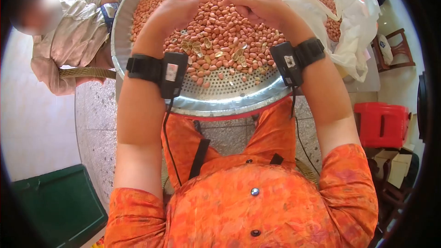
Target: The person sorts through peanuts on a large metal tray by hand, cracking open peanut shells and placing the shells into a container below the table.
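Reddish peanut kernels (220, 32) cover most of a wide round metal tray (229, 103), whose bottom has small holes. Over the kernels, left of the middle, my left hand (181, 7) is closed, thumb and forefinger together. Facing it across a small gap, my right hand (257, 3) is also closed, its fingers curled and pinched. Whatever either hand pinches is too small or hidden to make out. Empty pale shells (197, 47) lie among the kernels below my hands, nearer the tray's front edge.
At the right stands a white plastic bag (351, 27) with more kernels. Another person (71, 32) sits at the left. A red plastic stool (383, 124) and a wooden chair (400, 50) are on the right; a green board-like object (57, 206) is at lower left.
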Demonstrator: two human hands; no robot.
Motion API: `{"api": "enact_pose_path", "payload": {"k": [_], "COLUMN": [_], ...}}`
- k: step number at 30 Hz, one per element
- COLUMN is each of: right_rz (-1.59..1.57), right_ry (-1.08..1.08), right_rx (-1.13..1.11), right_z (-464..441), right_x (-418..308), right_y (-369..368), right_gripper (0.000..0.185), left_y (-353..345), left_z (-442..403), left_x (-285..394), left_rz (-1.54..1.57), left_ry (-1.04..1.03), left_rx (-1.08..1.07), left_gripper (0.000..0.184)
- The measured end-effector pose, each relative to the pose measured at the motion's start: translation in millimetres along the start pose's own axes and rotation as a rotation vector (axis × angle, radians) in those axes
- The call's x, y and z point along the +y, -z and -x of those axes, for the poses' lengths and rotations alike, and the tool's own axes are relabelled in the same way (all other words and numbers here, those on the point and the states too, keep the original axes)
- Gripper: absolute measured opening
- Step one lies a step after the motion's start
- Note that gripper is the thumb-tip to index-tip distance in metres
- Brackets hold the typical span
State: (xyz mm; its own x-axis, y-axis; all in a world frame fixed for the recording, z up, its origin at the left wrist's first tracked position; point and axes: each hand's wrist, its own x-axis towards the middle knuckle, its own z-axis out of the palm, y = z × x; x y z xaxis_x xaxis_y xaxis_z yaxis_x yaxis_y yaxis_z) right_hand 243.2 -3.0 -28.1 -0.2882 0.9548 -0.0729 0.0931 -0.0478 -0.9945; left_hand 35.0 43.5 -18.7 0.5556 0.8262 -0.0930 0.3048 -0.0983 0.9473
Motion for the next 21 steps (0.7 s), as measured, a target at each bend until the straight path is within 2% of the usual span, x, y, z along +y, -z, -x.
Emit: {"api": "enact_pose_path", "payload": {"k": [1,2,4,5,9,14,16,18,20,21], "right_rz": [-0.003,0.0,0.001,0.029,-0.016,-0.044,0.006,0.017,-0.002,-0.015], "right_ry": [0.007,0.014,0.023,0.021,0.044,0.029,0.016,0.059,0.075,0.097], "right_rx": [-0.001,0.041,0.085,0.069,0.061,0.137,0.125,0.207,0.274,0.352], "right_z": [-1,-2,-5,-7,0,0,0,-2,-7,-10], "right_x": [1,3,8,10,6,5,5,7,12,13], "right_y": [0,1,4,7,8,13,14,12,14,16], "right_gripper": [0.017,0.017,0.017,0.017,0.019,0.017,0.017,0.016,0.017,0.018], "left_y": [1,0,-18,-23,-33,-29,-19,-9,2,-1], "left_z": [-4,-4,10,12,13,4,-13,-22,-26,-22], "left_x": [-8,-11,2,4,5,-8,-34,-45,-46,-39], "left_rz": [-0.647,-0.654,-0.992,-1.097,-1.131,-1.038,-0.87,-0.93,-0.882,-0.884], "left_ry": [-0.57,-0.572,-0.121,-0.053,-0.008,0.043,-0.02,-0.15,-0.134,-0.132], "left_rx": [-0.13,-0.129,-0.243,-0.267,-0.366,-0.355,-0.048,0.322,0.501,0.502], "left_gripper": [0.018,0.018,0.021,0.023,0.021,0.016,0.019,0.017,0.017,0.017]}}
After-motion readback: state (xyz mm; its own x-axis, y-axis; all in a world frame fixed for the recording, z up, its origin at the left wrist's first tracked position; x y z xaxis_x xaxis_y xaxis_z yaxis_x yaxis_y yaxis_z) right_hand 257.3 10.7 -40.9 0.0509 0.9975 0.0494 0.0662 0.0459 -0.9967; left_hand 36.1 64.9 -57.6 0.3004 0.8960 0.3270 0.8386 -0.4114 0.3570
